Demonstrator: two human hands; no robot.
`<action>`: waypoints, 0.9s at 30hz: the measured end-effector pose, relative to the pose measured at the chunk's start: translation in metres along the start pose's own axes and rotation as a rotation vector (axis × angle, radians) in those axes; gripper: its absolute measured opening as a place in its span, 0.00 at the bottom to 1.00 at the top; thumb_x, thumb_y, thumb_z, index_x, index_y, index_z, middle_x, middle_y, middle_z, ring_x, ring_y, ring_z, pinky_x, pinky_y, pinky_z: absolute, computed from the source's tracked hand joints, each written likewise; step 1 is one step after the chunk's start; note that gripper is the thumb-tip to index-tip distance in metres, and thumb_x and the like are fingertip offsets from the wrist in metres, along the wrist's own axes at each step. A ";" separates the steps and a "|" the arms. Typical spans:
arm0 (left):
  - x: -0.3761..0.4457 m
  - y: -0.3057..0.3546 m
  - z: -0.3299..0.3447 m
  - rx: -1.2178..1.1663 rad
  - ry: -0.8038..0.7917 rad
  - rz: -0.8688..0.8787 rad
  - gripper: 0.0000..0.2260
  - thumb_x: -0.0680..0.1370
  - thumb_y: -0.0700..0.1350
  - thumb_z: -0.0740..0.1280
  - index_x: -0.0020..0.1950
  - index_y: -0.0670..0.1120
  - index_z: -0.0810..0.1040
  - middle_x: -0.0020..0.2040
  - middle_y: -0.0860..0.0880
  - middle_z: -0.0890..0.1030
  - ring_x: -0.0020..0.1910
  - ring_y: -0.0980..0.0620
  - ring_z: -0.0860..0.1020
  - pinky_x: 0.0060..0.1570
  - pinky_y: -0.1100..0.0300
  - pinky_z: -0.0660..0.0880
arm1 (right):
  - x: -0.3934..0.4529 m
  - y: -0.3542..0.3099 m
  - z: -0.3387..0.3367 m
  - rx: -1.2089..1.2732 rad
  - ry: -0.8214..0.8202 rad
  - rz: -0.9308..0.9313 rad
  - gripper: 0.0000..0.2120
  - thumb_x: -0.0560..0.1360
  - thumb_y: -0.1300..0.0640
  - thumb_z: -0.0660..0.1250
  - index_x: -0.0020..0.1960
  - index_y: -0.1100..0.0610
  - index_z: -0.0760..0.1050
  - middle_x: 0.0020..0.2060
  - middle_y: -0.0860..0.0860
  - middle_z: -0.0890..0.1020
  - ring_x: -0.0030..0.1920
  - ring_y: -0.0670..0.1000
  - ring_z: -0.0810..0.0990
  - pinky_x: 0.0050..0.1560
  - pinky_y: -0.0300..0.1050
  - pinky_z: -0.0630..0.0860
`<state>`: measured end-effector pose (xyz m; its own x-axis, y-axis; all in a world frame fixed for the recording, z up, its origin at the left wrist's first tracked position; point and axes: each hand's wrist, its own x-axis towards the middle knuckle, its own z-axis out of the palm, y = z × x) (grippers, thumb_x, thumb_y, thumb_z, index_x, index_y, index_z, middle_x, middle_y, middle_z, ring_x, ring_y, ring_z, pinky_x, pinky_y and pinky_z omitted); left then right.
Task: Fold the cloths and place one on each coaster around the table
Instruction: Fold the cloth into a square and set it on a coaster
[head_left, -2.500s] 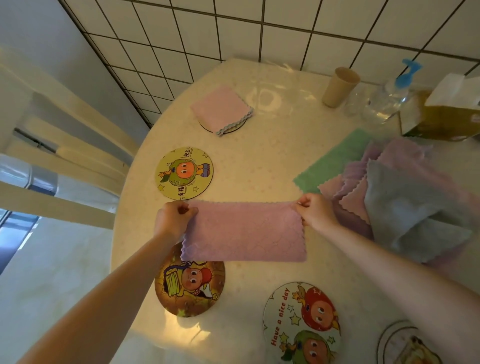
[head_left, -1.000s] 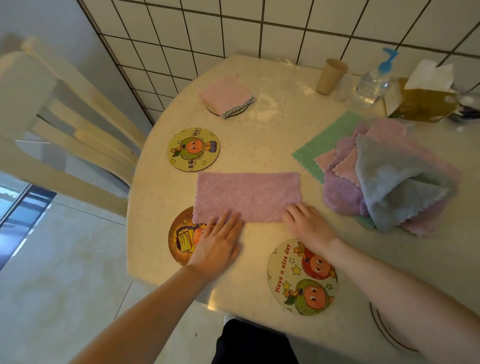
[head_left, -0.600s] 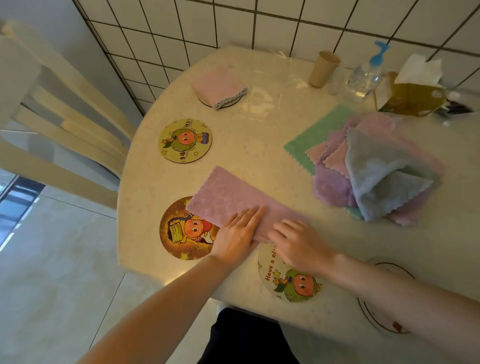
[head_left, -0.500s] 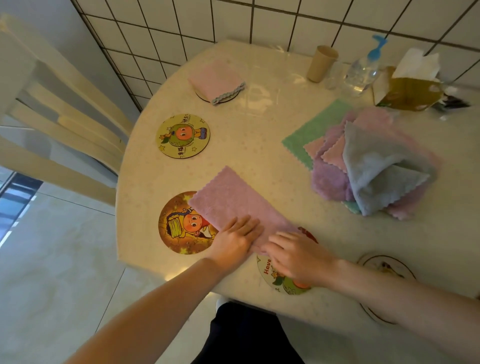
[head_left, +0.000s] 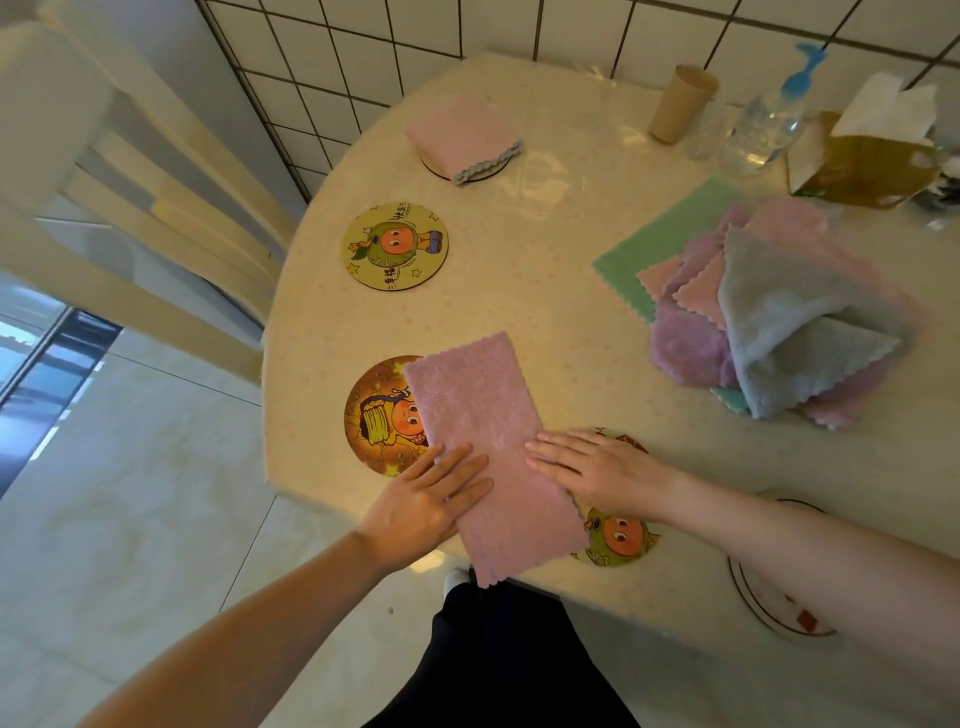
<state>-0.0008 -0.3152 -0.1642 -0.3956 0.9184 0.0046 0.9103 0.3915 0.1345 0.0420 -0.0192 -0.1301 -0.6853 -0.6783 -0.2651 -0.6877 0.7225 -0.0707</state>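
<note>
Cloth lies lengthwise between both hands at the counter's near edge.
Left hand (head_left: 434, 501) and right hand (head_left: 597, 470) press flat, straight fingers on the pink cloth (head_left: 485, 431), gripping nothing; its long axis runs away from the person.

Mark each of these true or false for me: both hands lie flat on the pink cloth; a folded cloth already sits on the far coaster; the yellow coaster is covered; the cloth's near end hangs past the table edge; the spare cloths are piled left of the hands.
1. Both hands, left hand and right hand, lie flat on the pink cloth: true.
2. A folded cloth sits on the far coaster: true.
3. The yellow coaster is covered: false, it is bare.
4. The cloth's near end overhangs the table edge: true.
5. The pile of cloths lies left: false, it lies right.
</note>
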 end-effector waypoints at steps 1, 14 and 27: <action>-0.002 0.001 -0.002 -0.025 -0.016 -0.033 0.20 0.79 0.54 0.60 0.68 0.49 0.74 0.70 0.47 0.73 0.70 0.45 0.69 0.68 0.45 0.67 | 0.000 0.000 0.001 0.003 -0.002 -0.006 0.28 0.72 0.64 0.57 0.72 0.58 0.66 0.72 0.54 0.67 0.72 0.53 0.65 0.71 0.49 0.62; 0.023 -0.014 -0.045 -1.209 0.090 -0.859 0.27 0.75 0.63 0.63 0.33 0.39 0.71 0.28 0.45 0.66 0.27 0.53 0.63 0.29 0.57 0.59 | 0.033 0.006 -0.031 0.834 0.295 0.231 0.14 0.75 0.57 0.68 0.60 0.57 0.78 0.57 0.48 0.80 0.60 0.43 0.76 0.63 0.40 0.73; 0.047 -0.027 -0.033 -1.192 0.187 -1.233 0.18 0.78 0.52 0.65 0.35 0.40 0.71 0.31 0.47 0.70 0.31 0.51 0.67 0.34 0.55 0.63 | 0.092 0.037 -0.027 1.122 0.159 0.806 0.16 0.80 0.49 0.57 0.41 0.59 0.70 0.31 0.51 0.71 0.32 0.49 0.69 0.33 0.44 0.65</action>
<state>-0.0485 -0.2842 -0.1346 -0.8223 0.0807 -0.5633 -0.4671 0.4696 0.7492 -0.0526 -0.0585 -0.1306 -0.8681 0.0193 -0.4959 0.4117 0.5860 -0.6979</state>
